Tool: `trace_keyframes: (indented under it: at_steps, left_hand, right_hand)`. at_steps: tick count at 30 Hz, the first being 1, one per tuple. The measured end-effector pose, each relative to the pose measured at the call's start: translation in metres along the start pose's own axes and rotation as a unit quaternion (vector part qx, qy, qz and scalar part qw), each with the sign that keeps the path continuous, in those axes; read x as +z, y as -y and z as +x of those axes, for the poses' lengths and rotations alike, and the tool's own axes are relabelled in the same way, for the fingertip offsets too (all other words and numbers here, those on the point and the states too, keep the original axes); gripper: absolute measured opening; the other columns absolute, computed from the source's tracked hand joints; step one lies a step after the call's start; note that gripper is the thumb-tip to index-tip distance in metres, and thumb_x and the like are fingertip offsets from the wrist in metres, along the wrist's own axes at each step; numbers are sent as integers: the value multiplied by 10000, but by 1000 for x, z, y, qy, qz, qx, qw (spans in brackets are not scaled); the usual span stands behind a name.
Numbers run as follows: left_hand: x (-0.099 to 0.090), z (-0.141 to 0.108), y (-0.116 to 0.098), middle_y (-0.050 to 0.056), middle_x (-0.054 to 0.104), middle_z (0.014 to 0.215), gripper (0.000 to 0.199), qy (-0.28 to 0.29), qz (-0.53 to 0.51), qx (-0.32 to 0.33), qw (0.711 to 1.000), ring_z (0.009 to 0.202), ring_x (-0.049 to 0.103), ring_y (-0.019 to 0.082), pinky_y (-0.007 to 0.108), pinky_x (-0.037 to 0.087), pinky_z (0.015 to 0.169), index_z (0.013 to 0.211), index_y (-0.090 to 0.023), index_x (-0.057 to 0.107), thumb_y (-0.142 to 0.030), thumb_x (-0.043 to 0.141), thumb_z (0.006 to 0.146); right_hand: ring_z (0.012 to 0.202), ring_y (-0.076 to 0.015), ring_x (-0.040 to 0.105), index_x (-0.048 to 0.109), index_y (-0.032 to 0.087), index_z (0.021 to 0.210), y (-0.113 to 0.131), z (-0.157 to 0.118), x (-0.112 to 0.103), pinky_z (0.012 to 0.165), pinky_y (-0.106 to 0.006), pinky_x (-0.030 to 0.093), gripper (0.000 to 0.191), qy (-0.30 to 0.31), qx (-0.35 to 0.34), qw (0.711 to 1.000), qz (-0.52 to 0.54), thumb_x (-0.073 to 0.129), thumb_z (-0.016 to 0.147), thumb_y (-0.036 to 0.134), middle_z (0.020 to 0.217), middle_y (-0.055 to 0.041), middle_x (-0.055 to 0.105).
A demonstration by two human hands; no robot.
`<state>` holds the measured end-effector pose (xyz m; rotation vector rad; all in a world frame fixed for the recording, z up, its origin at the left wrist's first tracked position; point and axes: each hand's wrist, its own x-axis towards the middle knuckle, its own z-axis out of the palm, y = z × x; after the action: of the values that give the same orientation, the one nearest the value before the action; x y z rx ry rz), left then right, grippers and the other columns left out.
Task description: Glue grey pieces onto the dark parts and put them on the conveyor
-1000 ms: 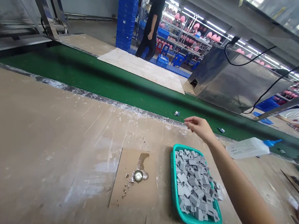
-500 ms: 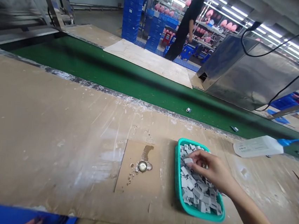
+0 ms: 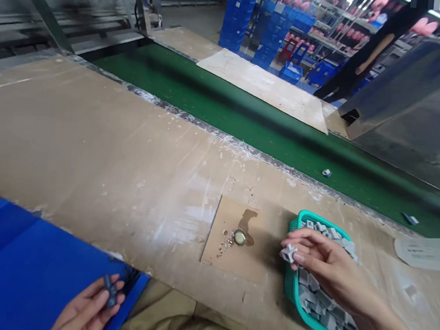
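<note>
Right hand (image 3: 323, 265) now pinches one small grey plastic clip (image 3: 288, 252), lifted from the teal plastic tray (image 3: 289, 286) beneath it. Left hand (image 3: 87, 310), newly in view, pinches a small dark piece (image 3: 110, 290) below the counter (image 3: 107, 159).

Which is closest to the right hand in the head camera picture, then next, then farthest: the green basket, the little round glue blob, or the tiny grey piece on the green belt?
From the right hand:
1. Green basket, right under the hand.
2. Round glue blob, to its left on the cardboard square.
3. Tiny grey piece, farther back on the green belt.
</note>
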<state>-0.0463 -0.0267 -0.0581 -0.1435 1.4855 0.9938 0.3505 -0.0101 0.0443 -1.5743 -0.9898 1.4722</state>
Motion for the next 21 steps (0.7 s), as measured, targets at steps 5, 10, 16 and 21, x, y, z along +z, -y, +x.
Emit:
trace_keyframes:
  at_steps: [5,10,16,21]
  left_hand:
    - [32,-35,15,10,681,699,432,149,32,-2,988,638,653,154,190,558,573,736,-153,700,-220,922,371]
    - [61,-48,30,28,662,720,303,294,40,-10,955,710,647,155,219,532,639,784,-150,713,-280,863,556]
    - [77,-52,37,43,677,727,252,368,58,-31,928,714,632,140,234,501,681,832,-141,702,-266,811,643]
    - [90,-56,45,55,696,840,236,400,63,-9,914,758,638,135,245,500,743,882,-142,679,-267,767,702]
  right_hand:
    - [769,-184,585,720,224,826,0,8,14,651,-287,499,269,5,8,999,-41,803,659,418,1085,-90,608]
    - [748,-180,581,725,246,873,-4,15,29,673,-282,492,283,16,29,997,-71,789,670,433,955,-66,647]
    - [754,-210,600,693,230,952,-10,29,40,691,-304,490,278,-3,-39,979,-201,716,755,425,828,-63,663]
    - [782,-197,608,687,247,857,-2,23,55,687,-278,509,126,105,-17,981,-163,717,767,331,874,-52,648]
